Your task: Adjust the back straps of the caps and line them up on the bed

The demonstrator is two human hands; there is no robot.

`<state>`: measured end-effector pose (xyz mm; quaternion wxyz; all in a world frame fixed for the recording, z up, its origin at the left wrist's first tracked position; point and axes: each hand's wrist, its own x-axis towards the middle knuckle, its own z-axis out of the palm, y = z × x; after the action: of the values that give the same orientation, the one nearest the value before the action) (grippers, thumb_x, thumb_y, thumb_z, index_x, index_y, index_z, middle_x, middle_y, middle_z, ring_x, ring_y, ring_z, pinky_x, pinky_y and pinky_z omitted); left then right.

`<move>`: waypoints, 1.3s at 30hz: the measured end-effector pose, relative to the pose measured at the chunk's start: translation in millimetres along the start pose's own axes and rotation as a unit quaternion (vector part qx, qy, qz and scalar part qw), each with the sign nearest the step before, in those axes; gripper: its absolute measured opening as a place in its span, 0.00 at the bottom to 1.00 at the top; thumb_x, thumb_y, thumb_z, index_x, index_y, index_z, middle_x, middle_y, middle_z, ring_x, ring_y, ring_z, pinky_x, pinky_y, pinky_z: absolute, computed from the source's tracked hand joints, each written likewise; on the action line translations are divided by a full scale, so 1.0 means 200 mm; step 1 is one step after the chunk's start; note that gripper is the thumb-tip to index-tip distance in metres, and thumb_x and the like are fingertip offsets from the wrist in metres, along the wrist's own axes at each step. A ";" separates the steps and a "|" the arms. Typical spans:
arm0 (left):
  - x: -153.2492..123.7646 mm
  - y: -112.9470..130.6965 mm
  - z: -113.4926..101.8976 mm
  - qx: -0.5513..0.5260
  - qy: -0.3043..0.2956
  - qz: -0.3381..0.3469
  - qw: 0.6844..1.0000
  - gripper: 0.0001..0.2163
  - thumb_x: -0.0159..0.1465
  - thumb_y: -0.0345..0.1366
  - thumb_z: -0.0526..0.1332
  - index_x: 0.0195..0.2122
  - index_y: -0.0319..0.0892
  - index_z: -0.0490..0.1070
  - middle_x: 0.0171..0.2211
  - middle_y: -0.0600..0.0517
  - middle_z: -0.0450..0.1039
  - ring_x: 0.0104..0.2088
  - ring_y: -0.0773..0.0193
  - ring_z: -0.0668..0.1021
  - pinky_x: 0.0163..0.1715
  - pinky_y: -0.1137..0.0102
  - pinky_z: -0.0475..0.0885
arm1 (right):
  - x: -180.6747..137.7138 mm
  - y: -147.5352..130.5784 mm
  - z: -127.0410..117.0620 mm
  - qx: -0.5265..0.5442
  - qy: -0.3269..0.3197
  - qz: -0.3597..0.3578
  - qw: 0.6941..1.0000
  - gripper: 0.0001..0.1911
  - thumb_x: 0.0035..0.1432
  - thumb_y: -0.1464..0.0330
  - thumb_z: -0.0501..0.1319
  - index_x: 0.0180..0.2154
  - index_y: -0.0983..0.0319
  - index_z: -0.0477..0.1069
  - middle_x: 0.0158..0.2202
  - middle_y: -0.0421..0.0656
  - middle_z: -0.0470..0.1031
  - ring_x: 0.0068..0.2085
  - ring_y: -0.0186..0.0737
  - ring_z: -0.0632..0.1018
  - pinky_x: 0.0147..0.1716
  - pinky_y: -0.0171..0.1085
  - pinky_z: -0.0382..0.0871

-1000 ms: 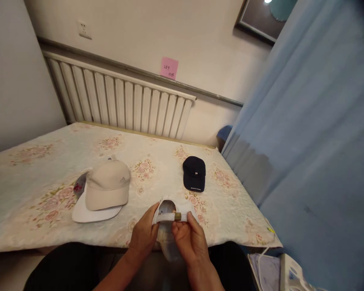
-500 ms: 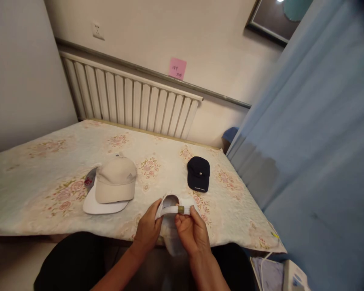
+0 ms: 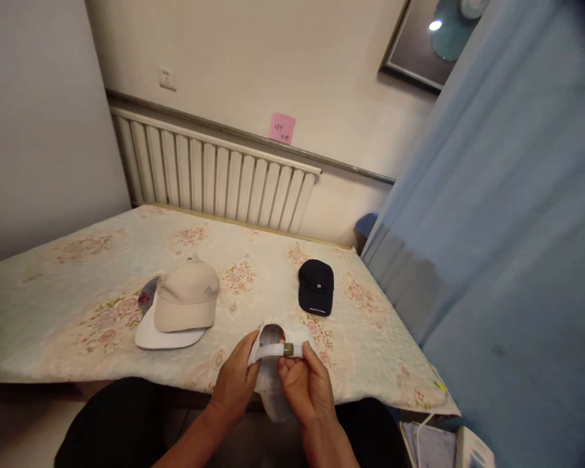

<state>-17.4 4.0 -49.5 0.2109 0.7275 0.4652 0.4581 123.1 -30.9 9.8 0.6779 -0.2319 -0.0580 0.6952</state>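
Note:
A white baseball cap [image 3: 275, 382] is held between my hands, its back strap and brass-coloured buckle facing me. My left hand [image 3: 237, 376] grips the cap's left side by the back opening. At the strap's right end, my right hand [image 3: 307, 383] pinches it between thumb and fingers. Beyond my hands, a black cap [image 3: 316, 286] lies on the floral bedspread with its brim toward me. To the left, a beige cap [image 3: 188, 296] rests on a white-brimmed cap [image 3: 168, 335], with part of a grey cap [image 3: 147, 296] showing behind them.
The bed [image 3: 141, 244] backs onto a white radiator [image 3: 214, 175]. A pink note [image 3: 282, 128] is stuck on the wall above it. A blue curtain [image 3: 492, 260] hangs along the right side. A white box [image 3: 472, 448] stands low at the right, beside a white cable.
The view has tilted slightly upward, so the scene sits lower in the picture. Both hands keep their hold on the white cap, with almost no shift in grip.

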 end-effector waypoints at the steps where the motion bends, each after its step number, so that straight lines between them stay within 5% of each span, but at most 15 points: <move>1: 0.00 0.00 0.00 0.002 0.000 -0.001 1.000 0.20 0.60 0.30 0.51 0.54 0.39 0.62 0.53 0.44 0.68 0.54 0.57 0.70 0.54 0.59 0.66 | 0.00 0.00 0.00 -0.001 -0.002 0.000 1.000 0.11 0.53 0.73 0.62 0.41 0.65 0.71 0.35 0.45 0.79 0.35 0.36 0.79 0.32 0.34 0.73; 20: -0.01 0.00 0.01 0.059 0.020 0.031 0.998 0.22 0.59 0.29 0.50 0.56 0.37 0.61 0.54 0.42 0.67 0.54 0.58 0.70 0.54 0.60 0.66 | -0.01 0.04 -0.08 0.040 -0.010 0.012 0.999 0.10 0.54 0.72 0.61 0.41 0.64 0.71 0.33 0.44 0.79 0.36 0.37 0.79 0.33 0.34 0.73; 39: -0.08 -0.06 0.05 0.060 0.011 0.000 0.998 0.23 0.59 0.28 0.47 0.57 0.32 0.59 0.54 0.40 0.67 0.54 0.60 0.70 0.54 0.64 0.66 | -0.02 0.09 -0.07 0.036 -0.015 0.040 0.998 0.09 0.49 0.72 0.65 0.36 0.64 0.73 0.35 0.45 0.79 0.43 0.43 0.78 0.48 0.44 0.68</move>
<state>-17.7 -2.3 -70.0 0.1618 0.7338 0.4945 0.4368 111.6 -40.3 -8.6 0.6564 -0.1990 -0.0338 0.7269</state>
